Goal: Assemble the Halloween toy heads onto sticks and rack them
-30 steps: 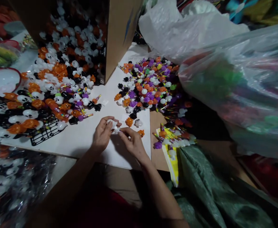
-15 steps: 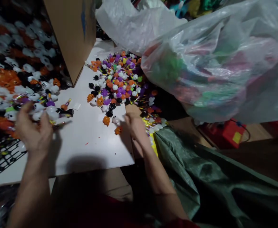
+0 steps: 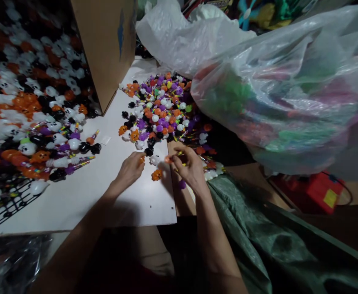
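My left hand (image 3: 130, 170) is closed at the fingertips on a small orange figure topper (image 3: 142, 159), low over the white table. Across from it, my right hand (image 3: 191, 166) pinches a thin yellowish stick with an orange top (image 3: 168, 159), beyond the table's right edge. Between the hands lie a white ghost topper (image 3: 154, 159) and an orange pumpkin-like topper (image 3: 156, 175). Just behind them spreads a pile of small sticks with purple, orange, white and green tops (image 3: 158, 108). A purple top (image 3: 182, 184) shows below my right hand.
At left, a cardboard box (image 3: 107, 49) lies tipped, spilling white, orange and black toppers (image 3: 25, 104) onto the white table (image 3: 105, 204). A black plastic grid (image 3: 12, 204) sits at front left. A large translucent bag (image 3: 283, 94) bulges at right, above a green sheet (image 3: 243, 216) and a red box (image 3: 313, 192).
My left hand has moved right from the topper heap to the orange topper near the table's middle. My right hand has raised a stick with an orange top. The view has shifted slightly.
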Available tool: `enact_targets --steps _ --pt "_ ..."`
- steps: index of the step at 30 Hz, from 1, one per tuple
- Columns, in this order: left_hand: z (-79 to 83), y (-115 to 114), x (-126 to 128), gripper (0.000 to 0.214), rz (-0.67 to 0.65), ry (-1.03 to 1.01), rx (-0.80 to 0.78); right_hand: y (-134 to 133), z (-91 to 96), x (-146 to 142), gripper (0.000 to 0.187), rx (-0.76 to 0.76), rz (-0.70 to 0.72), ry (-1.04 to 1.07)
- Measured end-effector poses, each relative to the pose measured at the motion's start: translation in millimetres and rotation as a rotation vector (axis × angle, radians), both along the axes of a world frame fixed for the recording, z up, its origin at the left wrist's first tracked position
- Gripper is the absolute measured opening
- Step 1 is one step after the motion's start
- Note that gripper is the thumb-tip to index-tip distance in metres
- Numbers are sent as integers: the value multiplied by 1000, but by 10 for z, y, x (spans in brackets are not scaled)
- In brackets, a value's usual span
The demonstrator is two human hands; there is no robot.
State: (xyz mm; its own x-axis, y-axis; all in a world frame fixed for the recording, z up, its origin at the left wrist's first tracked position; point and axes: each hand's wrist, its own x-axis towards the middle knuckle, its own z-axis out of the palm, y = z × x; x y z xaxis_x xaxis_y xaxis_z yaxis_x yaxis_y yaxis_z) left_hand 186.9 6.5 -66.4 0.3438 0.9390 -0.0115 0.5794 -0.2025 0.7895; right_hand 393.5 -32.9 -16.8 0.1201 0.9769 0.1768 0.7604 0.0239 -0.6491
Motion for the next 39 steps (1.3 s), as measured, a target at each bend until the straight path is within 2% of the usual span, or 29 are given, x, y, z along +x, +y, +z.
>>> enact_targets --steps 3,5,9,15,18,20,22,24,26,28,31,33,35,36,37,39 --pt "66 -206 -357 40 12 -510 -297 -103 -16 -306 13 91 267 282" --pt "99 -341 -512 46 56 -709 -454 -133 -89 -485 8 61 352 348" --pt "116 -467 -629 51 172 -888 -519 -147 -113 -584 15 9 420 329" --pt "147 -491 -589 35 109 -990 -571 -190 159 -430 23 8 611 168" --pt "119 -517 -572 38 81 -983 -596 -181 153 -464 23 11 635 192" --pt "99 -541 -588 40 86 -931 -552 -154 102 -525 24 16 638 217" --pt "93 -567 -626 39 103 -818 -434 -121 32 -587 26 -25 632 286" --pt "94 -607 -678 37 70 -635 -236 -104 -55 -624 29 -157 624 443" --pt "82 -688 -738 33 -67 -424 -16 -136 -159 -625 36 -356 607 644" --pt "41 -825 -811 34 -276 -252 143 -240 -281 -605 42 -584 620 808" --pt "-60 -1057 -938 41 -530 -138 231 -475 -496 -607 49 -885 707 1006" --pt "-98 -1131 -987 47 -603 -86 282 -595 -625 -650 55 -990 708 1143" --pt "-70 -1094 -956 47 -560 -43 306 -631 -675 -705 58 -959 602 1229" --pt "-34 -1037 -910 44 -481 -40 290 -615 -655 -724 58 -899 539 1214" --pt "10 -961 -851 39 -362 -60 237 -582 -604 -731 57 -816 489 1143" --pt "94 -790 -724 32 -93 -180 45 -488 -430 -702 50 -581 448 827"
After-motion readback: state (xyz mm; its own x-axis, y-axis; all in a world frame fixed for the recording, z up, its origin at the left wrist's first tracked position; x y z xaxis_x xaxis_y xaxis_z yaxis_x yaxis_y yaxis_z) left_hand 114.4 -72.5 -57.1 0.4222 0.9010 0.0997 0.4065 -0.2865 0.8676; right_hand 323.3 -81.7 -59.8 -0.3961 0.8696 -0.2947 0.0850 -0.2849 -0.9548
